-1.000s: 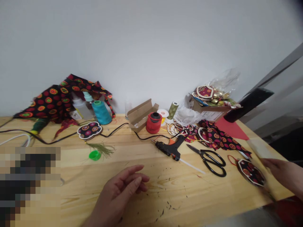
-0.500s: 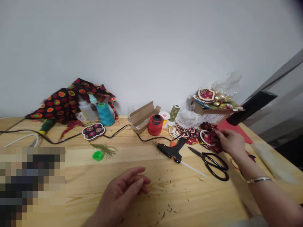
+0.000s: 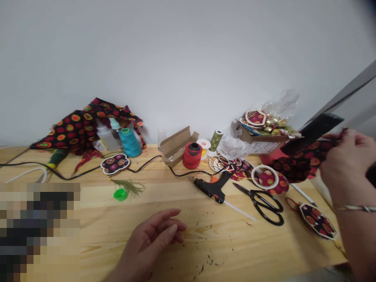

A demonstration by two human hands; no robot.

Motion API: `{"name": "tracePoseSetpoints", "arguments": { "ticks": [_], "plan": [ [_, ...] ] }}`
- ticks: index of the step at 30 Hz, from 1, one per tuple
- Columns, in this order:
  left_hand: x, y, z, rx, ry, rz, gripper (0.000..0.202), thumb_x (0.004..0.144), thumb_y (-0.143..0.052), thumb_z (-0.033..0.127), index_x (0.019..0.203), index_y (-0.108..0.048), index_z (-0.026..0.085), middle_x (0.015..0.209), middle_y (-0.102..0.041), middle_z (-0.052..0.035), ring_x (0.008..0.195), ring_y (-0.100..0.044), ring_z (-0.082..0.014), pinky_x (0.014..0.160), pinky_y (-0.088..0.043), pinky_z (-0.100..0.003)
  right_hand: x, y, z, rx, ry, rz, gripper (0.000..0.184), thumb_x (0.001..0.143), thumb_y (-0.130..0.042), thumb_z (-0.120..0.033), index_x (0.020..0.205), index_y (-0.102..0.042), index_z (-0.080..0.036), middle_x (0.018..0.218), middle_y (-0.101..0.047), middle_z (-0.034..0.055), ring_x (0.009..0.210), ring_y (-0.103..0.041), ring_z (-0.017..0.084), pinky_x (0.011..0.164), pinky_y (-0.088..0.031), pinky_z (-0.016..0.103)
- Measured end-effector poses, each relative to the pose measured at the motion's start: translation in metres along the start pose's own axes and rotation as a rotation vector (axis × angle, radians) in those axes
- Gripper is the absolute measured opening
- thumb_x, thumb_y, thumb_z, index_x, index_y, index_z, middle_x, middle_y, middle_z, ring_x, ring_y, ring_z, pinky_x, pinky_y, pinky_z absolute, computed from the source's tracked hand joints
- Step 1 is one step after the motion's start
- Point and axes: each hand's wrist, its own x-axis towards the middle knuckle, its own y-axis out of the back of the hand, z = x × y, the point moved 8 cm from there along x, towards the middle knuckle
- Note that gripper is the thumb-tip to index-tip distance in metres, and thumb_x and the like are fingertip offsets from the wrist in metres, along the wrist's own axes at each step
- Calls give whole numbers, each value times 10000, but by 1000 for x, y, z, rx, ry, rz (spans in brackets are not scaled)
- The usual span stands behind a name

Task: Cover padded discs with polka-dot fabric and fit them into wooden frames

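At the right edge my right hand (image 3: 348,156) pinches a dark patterned piece of cloth (image 3: 296,158), which hangs from the fingers toward the table. My left hand (image 3: 160,233) hovers over or rests on the wood at the front, fingers loosely curved apart, holding nothing. Below the cloth lie a white ring (image 3: 276,176) on red patterned fabric and an octagonal fabric-covered ornament (image 3: 317,221) with a red loop. Black-handled scissors (image 3: 261,201) and a black glue gun (image 3: 210,188) with a white glue stick lie between my hands.
Along the wall stand a teal thread cone (image 3: 130,143), a red thread spool (image 3: 192,156), an open cardboard box (image 3: 178,145) and a box of ornaments (image 3: 261,143). A flower-shaped ornament (image 3: 115,163) with a green tassel lies left, near a green cap (image 3: 120,194). A black cable (image 3: 82,174) crosses the table.
My right hand has lifted the dark cloth and carried it right, uncovering the octagonal ornament and more of the ring. The left hand has stayed in place.
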Motion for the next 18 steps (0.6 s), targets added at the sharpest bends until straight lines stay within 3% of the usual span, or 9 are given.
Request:
{"name": "tracePoseSetpoints", "arguments": {
  "ticks": [3, 5, 7, 10, 12, 15, 18],
  "plan": [
    [0, 1, -1, -10, -9, -7, 406, 695, -747, 477, 980, -708, 190, 780, -760, -58, 658, -671, -181, 670, -557, -286, 6, 3, -11, -37, 45, 65, 500, 920, -263, -243, 1267, -418, 81, 1109, -615, 292, 891, -655, 250, 648, -483, 329],
    [1, 2, -2, 1, -12, -6, 407, 704, -741, 478, 991, -707, 191, 788, -760, -58, 667, -673, -183, 672, -558, -283, 5, 0, -18, -94, 135, 18, 458, 938, -294, -256, 1261, -462, 21, 1172, -600, 263, 1006, -622, 249, 771, -471, 335],
    [1, 3, -2, 16, -19, -5, 415, 706, -738, 485, 1000, -706, 195, 798, -759, -57, 674, -676, -184, 673, -557, -277, -1, -13, -18, -175, 221, -141, 378, 926, -403, -290, 1144, -597, -52, 1098, -656, 200, 997, -618, 255, 799, -457, 328],
    [1, 2, -1, 24, -25, -2, 426, 698, -741, 501, 997, -705, 199, 793, -758, -51, 662, -677, -181, 667, -555, -270, -22, -42, -6, -310, 326, -514, 235, 852, -560, -246, 975, -704, -106, 926, -715, 133, 850, -650, 241, 723, -466, 300],
    [1, 1, 0, 24, -23, 1, 429, 694, -740, 503, 993, -705, 197, 785, -756, -50, 653, -674, -182, 660, -554, -274, -42, -57, 1, -389, 409, -722, 209, 815, -606, -185, 982, -715, -121, 1014, -709, 136, 931, -640, 249, 773, -461, 295],
    [0, 1, 2, 40, -29, 13, 419, 696, -732, 502, 980, -708, 195, 778, -754, -52, 644, -669, -188, 654, -554, -287, -72, -65, 6, -512, 523, -894, 231, 803, -633, -193, 1015, -712, -144, 1218, -624, 155, 1122, -557, 283, 890, -422, 319],
    [0, 2, 2, 48, -28, 25, 405, 690, -736, 489, 971, -711, 198, 781, -755, -52, 651, -669, -192, 662, -556, -296, -105, -64, 14, -662, 553, -1001, 286, 816, -613, -360, 1018, -704, -180, 1122, -642, 139, 965, -614, 294, 775, -461, 350]
  ]
}}
